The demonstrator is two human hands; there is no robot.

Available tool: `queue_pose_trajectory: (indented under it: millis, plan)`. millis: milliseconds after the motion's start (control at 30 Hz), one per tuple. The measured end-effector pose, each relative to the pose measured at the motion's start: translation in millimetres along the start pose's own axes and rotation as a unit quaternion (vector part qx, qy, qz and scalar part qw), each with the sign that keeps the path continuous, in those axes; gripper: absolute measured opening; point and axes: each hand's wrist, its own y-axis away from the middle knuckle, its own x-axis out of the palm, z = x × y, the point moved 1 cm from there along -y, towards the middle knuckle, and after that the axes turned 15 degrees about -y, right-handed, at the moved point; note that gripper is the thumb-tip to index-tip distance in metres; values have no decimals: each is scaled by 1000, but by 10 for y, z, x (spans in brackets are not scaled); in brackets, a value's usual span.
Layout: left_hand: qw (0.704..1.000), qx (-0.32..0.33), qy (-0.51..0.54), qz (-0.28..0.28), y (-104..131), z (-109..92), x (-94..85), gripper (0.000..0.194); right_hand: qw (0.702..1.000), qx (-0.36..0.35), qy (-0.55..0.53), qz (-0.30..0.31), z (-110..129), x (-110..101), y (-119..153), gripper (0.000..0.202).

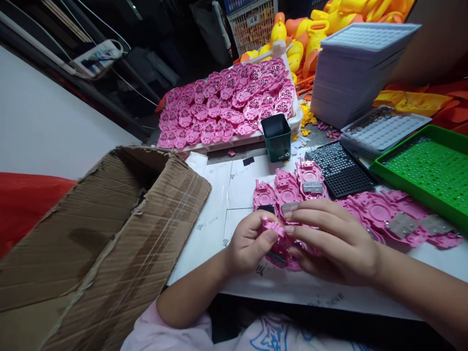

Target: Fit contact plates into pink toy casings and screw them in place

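My left hand [250, 243] is closed on a pink plastic housing [273, 226], its thumb and bent index finger pinching the end with a small peg. From the other side my right hand [336, 241] holds the same piece at its edge with its fingertips; its long fingers cover much of the piece. Beneath and behind both hands lie several more pink housings [287, 187], some with grey metal plates [313, 187]. Further pink housings with metal plates [402, 224] overlap in a row beyond my right forearm.
An open cardboard box [157, 229] stands at left. Behind the hands are a dark green cup [277, 141], a black tray of small parts [341, 168] and a white tray [219, 146] of pink housings. A green tray [431, 175] and a tall tray stack [354, 78] are at right.
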Motion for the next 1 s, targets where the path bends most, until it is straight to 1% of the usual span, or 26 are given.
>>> queue_pose_trajectory:
  millis: [100,167,300,367,533,633,733,800,867,933,1000]
  plan:
    - [999,9,23,22,11,22,0,30,1000,-10,1,11,16,-35,-20,17]
    - [999,6,35,33,13,20,1,28,1000,-18,-9,19,19,-44,-17,20]
    - [999,-18,41,26,-6,12,2,30,999,-33,-20,32,18,-15,9,26]
    - [997,-34,58,25,-19,24,6,31,999,-23,-30,36,17,11,22,27]
    - [993,-60,97,18,-6,72,20,33,995,9,-98,16,40,51,21,22]
    - [994,-49,97,21,19,79,23,31,990,29,-135,13,65,56,6,18]
    - [996,-13,83,21,33,61,21,28,987,45,-153,9,85,45,-17,17]
    - [997,17,71,13,36,44,15,25,981,70,-179,13,89,29,-38,19]
    - [996,41,81,2,38,30,8,25,971,106,-214,14,80,8,-59,20]
    - [993,49,106,0,43,25,3,25,963,138,-230,4,63,-12,-73,19]
    - [990,38,133,19,52,30,5,25,963,155,-222,-15,43,-28,-79,16]
